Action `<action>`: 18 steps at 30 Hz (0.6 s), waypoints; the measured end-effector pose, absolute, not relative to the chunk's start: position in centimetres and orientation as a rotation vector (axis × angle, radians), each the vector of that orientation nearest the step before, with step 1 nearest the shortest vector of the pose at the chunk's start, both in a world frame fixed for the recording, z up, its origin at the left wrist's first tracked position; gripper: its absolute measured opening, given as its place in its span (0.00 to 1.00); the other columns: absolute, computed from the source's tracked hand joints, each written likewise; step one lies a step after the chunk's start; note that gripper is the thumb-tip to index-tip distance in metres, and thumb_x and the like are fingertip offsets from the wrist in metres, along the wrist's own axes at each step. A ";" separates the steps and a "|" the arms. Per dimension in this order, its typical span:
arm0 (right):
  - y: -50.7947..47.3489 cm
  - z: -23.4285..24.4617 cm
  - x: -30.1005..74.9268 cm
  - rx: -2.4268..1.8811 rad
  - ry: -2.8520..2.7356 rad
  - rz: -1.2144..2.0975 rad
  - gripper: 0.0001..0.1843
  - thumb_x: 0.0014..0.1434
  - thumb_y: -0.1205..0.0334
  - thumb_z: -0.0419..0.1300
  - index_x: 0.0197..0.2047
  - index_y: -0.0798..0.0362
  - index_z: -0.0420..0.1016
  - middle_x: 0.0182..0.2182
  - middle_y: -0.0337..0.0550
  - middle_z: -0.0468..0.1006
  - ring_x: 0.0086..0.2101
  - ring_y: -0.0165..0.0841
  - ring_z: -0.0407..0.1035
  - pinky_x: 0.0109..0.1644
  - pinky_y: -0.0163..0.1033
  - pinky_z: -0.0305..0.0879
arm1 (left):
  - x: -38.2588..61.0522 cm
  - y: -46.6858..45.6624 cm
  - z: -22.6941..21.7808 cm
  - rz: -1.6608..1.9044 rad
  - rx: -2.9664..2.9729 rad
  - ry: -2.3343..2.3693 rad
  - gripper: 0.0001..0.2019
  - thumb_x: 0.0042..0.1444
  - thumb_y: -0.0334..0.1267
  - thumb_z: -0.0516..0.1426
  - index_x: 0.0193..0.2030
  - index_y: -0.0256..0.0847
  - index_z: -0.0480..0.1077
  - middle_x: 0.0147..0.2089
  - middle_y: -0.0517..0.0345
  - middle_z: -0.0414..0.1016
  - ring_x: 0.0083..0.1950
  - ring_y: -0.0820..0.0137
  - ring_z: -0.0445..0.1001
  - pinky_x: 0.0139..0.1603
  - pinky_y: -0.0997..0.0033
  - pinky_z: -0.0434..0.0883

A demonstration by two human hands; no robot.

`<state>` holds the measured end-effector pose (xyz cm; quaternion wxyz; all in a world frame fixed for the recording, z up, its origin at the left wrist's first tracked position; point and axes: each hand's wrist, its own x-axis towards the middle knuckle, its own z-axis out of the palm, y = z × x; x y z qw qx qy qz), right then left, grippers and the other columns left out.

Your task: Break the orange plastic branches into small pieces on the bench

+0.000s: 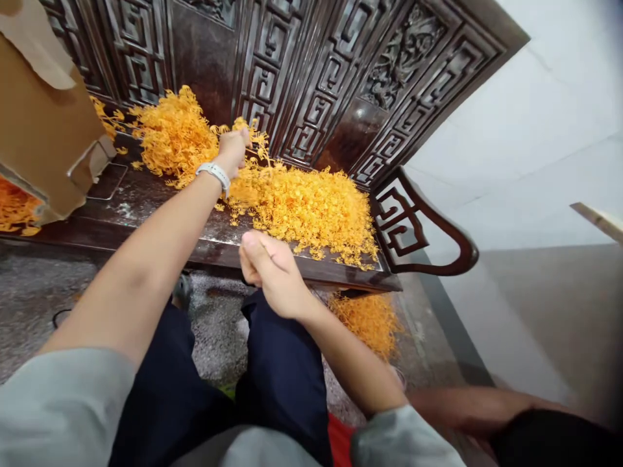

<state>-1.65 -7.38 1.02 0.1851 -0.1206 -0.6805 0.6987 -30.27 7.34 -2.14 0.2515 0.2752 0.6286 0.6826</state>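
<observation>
A big heap of small orange plastic pieces [302, 207] lies on the seat of a dark carved wooden bench [160, 214]. My left hand [232, 150], with a white band on the wrist, reaches far forward into the heap and is closed on a tangled cluster of the orange pieces [253, 133]. My right hand [272, 272] rests near the bench's front edge above my knee. Its fingers are curled into a loose fist; what it holds, if anything, is hidden.
A brown cardboard box [43, 117] stands at the left on the bench, with more orange pieces [14, 207] beside it. Another pile of orange pieces [370, 321] lies on the floor under the bench. Someone else's leg [487, 405] shows at lower right.
</observation>
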 end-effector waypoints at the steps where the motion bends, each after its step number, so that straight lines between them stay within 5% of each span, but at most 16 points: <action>1: -6.5 0.8 -1.6 -0.370 -1.946 1.892 0.28 0.72 0.40 0.60 0.27 0.49 0.65 0.22 0.35 0.60 0.24 0.29 0.53 0.29 0.37 0.54 | -30.2 7.1 -2.0 1.889 0.675 1.693 0.25 0.74 0.54 0.56 0.28 0.45 0.56 0.21 0.69 0.42 0.22 0.75 0.41 0.27 0.67 0.46; 3: -2.7 0.4 -1.6 -0.516 -1.974 1.649 0.20 0.71 0.45 0.61 0.31 0.48 0.71 0.26 0.38 0.65 0.29 0.31 0.61 0.35 0.38 0.63 | -29.6 6.6 -1.4 1.889 0.676 1.616 0.23 0.74 0.51 0.56 0.29 0.44 0.58 0.20 0.69 0.43 0.20 0.76 0.40 0.25 0.68 0.44; 5: 2.7 0.1 -1.6 -0.702 -1.983 1.281 0.14 0.71 0.45 0.60 0.41 0.45 0.78 0.38 0.44 0.75 0.43 0.38 0.71 0.50 0.46 0.71 | -28.7 6.2 -0.6 1.866 0.747 1.540 0.21 0.74 0.47 0.56 0.29 0.44 0.58 0.20 0.70 0.42 0.19 0.77 0.40 0.24 0.69 0.42; 7: 8.0 0.1 -1.5 -0.963 -2.006 0.924 0.21 0.72 0.40 0.55 0.57 0.41 0.79 0.59 0.49 0.74 0.66 0.48 0.62 0.70 0.60 0.62 | -28.0 5.8 0.0 1.842 0.799 1.493 0.19 0.73 0.42 0.57 0.30 0.44 0.58 0.20 0.70 0.42 0.19 0.77 0.41 0.24 0.69 0.41; 9: 11.9 0.2 -1.6 -1.258 -1.956 0.744 0.32 0.72 0.32 0.50 0.69 0.40 0.72 0.73 0.52 0.60 0.76 0.55 0.46 0.78 0.70 0.43 | -27.8 5.6 0.3 1.832 0.829 1.472 0.16 0.72 0.38 0.57 0.31 0.44 0.59 0.21 0.71 0.42 0.19 0.78 0.41 0.25 0.70 0.40; 11: 14.1 0.3 -2.1 -1.331 -1.911 0.765 0.39 0.73 0.29 0.43 0.75 0.41 0.66 0.78 0.53 0.53 0.78 0.56 0.41 0.80 0.71 0.37 | -27.6 5.7 0.4 1.820 0.858 1.458 0.15 0.71 0.37 0.57 0.31 0.44 0.60 0.21 0.71 0.41 0.19 0.78 0.41 0.26 0.70 0.41; 13: 14.8 0.0 -3.0 -1.208 -1.917 0.884 0.42 0.73 0.27 0.39 0.78 0.41 0.60 0.78 0.53 0.55 0.79 0.53 0.44 0.80 0.68 0.42 | -27.3 5.9 0.3 1.797 0.892 1.440 0.14 0.71 0.36 0.56 0.32 0.43 0.61 0.21 0.70 0.45 0.19 0.78 0.44 0.26 0.71 0.43; 18: 15.1 -2.0 -5.7 -1.315 -1.846 1.066 0.52 0.68 0.21 0.45 0.82 0.47 0.53 0.82 0.54 0.47 0.81 0.54 0.38 0.82 0.67 0.39 | -25.9 6.7 0.2 1.728 0.919 1.442 0.09 0.66 0.32 0.55 0.33 0.41 0.67 0.27 0.58 0.67 0.27 0.70 0.69 0.32 0.68 0.61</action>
